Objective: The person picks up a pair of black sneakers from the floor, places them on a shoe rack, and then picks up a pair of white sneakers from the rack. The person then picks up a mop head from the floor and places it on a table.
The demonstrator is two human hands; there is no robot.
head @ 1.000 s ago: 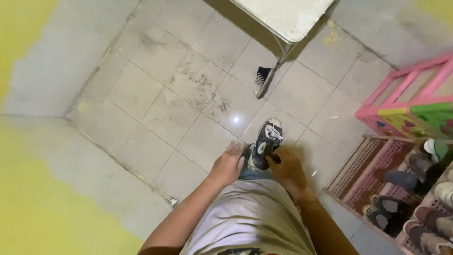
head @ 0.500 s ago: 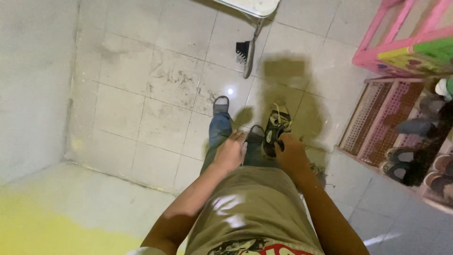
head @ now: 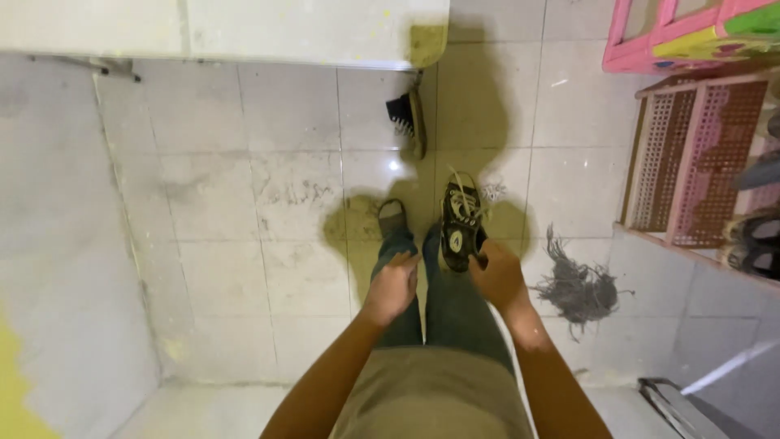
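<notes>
Pink shelving (head: 691, 162) right of the black sneaker (head: 460, 228) holds dark shoes. Right hand (head: 497, 276) pinches the sneaker's heel above the tiled floor (head: 268, 244); left hand (head: 392, 286), fingers loosely curled, rests on a jeaned leg beside it.

The sneaker (head: 460, 223) is black with pale laces, and a second black sneaker (head: 404, 119) has a tan sole. The floor tiles (head: 292, 203) are pale grey, the shoe rack (head: 691, 154) pink, the mop head (head: 575, 284) grey.
</notes>
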